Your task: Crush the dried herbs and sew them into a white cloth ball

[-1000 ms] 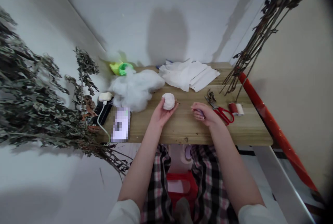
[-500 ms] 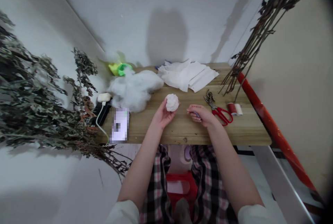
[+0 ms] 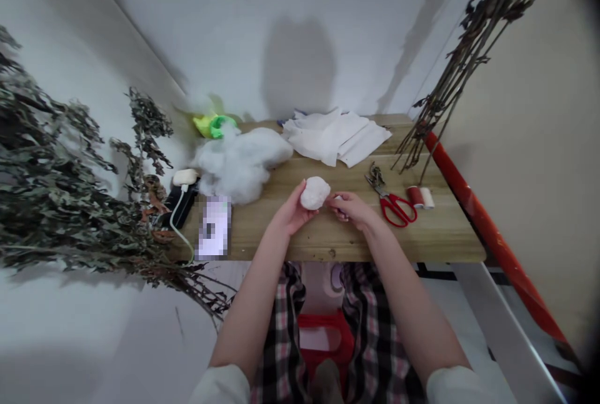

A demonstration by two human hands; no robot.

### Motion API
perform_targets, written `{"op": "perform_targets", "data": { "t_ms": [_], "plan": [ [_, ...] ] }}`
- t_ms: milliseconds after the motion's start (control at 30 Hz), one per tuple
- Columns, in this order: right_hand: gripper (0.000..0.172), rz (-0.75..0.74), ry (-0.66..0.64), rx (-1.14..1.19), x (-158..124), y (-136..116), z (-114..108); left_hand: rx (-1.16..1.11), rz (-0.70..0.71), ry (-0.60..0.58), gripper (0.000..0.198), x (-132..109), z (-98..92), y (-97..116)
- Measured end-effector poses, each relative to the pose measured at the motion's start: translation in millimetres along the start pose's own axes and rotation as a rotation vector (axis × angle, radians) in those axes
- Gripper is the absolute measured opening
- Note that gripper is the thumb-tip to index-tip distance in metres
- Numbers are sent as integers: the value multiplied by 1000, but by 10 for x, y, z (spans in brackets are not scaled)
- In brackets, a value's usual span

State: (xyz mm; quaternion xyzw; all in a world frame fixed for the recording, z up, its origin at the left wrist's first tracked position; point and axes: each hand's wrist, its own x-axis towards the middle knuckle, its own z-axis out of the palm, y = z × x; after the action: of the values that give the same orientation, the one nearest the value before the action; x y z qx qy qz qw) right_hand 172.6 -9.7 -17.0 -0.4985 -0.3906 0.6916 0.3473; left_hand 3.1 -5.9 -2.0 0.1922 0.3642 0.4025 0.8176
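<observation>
My left hand (image 3: 291, 212) cups a white ball of cotton stuffing (image 3: 315, 193) in its fingers above the wooden tabletop (image 3: 281, 235). My right hand (image 3: 352, 211) sits just to the right of the ball, its fingertips close to it or touching it. Those fingers pinch a small pale purple item (image 3: 342, 214), mostly hidden and too small to name. Behind my left hand lies a loose heap of white cotton stuffing (image 3: 241, 163).
Red-handled scissors (image 3: 397, 208) and thread spools (image 3: 419, 197) lie to the right; white cloth or paper sheets (image 3: 335, 137) lie at the back. A pixelated phone (image 3: 214, 227), a black device (image 3: 180, 205), and dried branches (image 3: 60, 197) are at left.
The cotton ball has moved right and slightly down, and my two hands have come closer together around it. The camera view has shifted slightly.
</observation>
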Motion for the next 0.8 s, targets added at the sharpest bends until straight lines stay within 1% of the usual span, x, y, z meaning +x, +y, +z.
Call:
{"op": "perform_targets", "data": {
  "t_ms": [67, 133, 233, 333, 500, 600, 700, 800],
  "plan": [
    [25, -12, 49, 1, 35, 12, -5, 48, 12, 26, 32, -12, -14, -12],
    [25, -33, 89, -5, 68, 20, -9, 119, 21, 11, 31, -20, -32, -31],
    [25, -59, 117, -13, 101, 19, -7, 259, 34, -11, 36, -23, -46, -63],
    [29, -78, 137, -15, 115, 8, 4, 427, 70, 5, 44, -30, -30, -80],
    [33, -168, 218, -81, 109, -16, 26, 745, 249, 5, 51, -50, -9, -74],
    [31, -256, 286, -148, 90, -33, 42, 878, 370, 59, 56, -49, -26, -89],
    [31, -293, 274, -137, 62, -45, 62, 974, 491, 137, 57, -38, -32, -118],
    [32, -318, 241, -83, 38, -41, 79, 1033, 596, 168, 51, -31, -5, -132]
  ]
}}
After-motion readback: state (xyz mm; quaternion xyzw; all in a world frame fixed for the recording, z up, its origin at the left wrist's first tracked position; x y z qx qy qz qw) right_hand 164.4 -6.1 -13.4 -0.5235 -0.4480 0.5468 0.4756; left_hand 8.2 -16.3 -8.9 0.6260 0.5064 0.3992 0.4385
